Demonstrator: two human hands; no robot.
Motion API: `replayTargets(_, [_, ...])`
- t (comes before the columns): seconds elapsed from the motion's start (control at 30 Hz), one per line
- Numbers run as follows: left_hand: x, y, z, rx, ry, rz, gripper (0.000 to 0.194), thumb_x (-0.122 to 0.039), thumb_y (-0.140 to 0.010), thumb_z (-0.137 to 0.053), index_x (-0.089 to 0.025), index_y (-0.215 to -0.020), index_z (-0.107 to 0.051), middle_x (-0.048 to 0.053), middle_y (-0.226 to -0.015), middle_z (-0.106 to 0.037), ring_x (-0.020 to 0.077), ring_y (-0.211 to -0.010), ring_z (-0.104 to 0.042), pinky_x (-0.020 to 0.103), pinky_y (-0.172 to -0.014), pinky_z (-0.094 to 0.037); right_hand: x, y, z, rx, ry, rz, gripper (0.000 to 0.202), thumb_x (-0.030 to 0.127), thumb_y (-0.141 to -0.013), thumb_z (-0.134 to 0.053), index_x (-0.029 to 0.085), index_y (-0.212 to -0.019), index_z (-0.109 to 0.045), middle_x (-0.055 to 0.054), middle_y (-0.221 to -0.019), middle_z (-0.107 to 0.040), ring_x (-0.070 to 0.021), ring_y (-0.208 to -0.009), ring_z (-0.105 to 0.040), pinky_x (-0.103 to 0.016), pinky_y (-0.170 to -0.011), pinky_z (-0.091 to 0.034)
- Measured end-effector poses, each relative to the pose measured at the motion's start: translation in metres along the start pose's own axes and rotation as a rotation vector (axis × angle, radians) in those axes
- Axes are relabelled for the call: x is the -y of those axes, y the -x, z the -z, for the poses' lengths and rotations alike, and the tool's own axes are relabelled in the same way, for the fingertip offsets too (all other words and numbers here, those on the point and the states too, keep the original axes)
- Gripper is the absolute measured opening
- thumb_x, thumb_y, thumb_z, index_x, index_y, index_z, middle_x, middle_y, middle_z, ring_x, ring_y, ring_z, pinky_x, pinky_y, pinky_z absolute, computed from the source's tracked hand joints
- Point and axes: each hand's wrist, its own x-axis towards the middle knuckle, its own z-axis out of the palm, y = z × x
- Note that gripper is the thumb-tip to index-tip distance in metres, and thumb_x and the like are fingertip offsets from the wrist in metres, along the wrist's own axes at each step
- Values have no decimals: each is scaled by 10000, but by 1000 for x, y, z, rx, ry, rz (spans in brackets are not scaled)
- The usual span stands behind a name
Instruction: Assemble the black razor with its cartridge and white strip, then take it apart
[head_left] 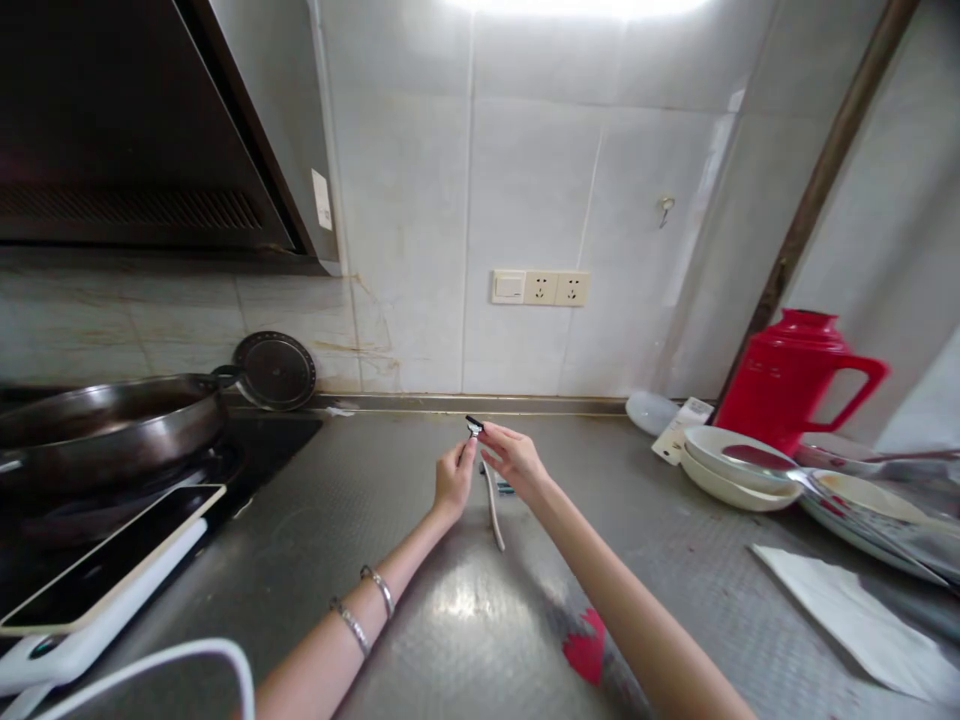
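Over the middle of the metal counter, both hands meet at a small black-and-silver piece (474, 427). My left hand (453, 484) is closed, its thumb and fingers gripping the silver lower part. From the other side, my right hand (514, 455) pinches the black end between thumb and fingertips. The piece is too small to name its kind. Just below the hands, a slim pale grey handle-like stick (493, 510) lies on the counter. Beside it is a small teal-and-dark item (505, 488), partly hidden by my right hand.
At left, a steel pan (112, 430) sits on the black cooktop, near a phone (112, 555) on a white stand. Stacked bowls (739, 485), a red thermos jug (784, 380) and a white napkin (847, 610) are at right. A white cable (187, 650) curves at lower left.
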Motion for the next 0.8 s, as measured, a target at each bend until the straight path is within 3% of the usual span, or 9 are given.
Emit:
replayTargets(0.27, [6, -2, 1, 46, -68, -3, 429, -492, -839, -362, -178, -553, -425, -45, -504, -383, 98, -507, -366, 220, -513, -267, -8, -5, 4, -58, 7, 24, 242, 341, -569, -722, 214, -775, -707, -61, -942, -690, -230, -1083, -529, -270, -723, -451])
replayTargets(0.6, [11, 1, 0, 91, -79, 8, 434, -502, -826, -378, -175, -542, -410, -42, -499, -380, 98, -507, -355, 225, -513, -246, -11, -11, 6, -78, 17, 44, 325, 368, -556, -728, 192, -827, -696, -74, -964, -688, -230, -1032, -559, -283, -740, -446])
replayTargets(0.8, [5, -9, 3, 60, 22, 46, 438, -516, -818, -388, -181, -537, -384, -55, -480, -335, 84, -465, -329, 209, -478, -252, -12, -24, 19, -140, 426, 228, 351, 456, -657, -628, 179, -859, -702, -73, -902, -704, -220, -945, -598, -312, -779, -438])
